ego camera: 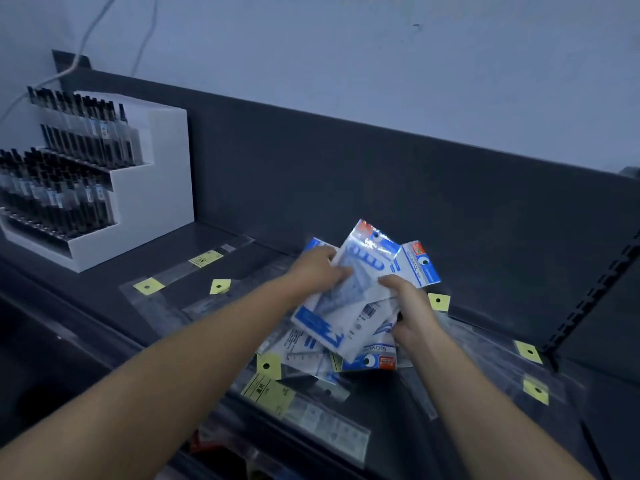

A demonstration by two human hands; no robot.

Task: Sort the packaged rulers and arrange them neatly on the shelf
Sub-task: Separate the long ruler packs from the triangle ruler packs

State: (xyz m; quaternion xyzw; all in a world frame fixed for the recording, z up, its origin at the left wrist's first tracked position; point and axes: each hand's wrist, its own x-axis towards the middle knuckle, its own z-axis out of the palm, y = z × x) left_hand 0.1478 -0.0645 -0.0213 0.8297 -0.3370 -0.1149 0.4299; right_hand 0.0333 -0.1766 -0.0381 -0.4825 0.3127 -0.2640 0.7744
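Left of rulers (325, 317), perhaps pen display (156, 188)

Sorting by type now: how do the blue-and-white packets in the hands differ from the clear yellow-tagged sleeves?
The blue-and-white packets are short, wide and printed; the clear sleeves are long, narrow and see-through. The packets are bunched in the left hand and right hand; the sleeves lie flat on the shelf. Both have hanging holes.

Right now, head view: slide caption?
Left hand and right hand grip blue-and-white plastic ruler packets over a dark grey shelf strewn with clear yellow-tagged sleeves.
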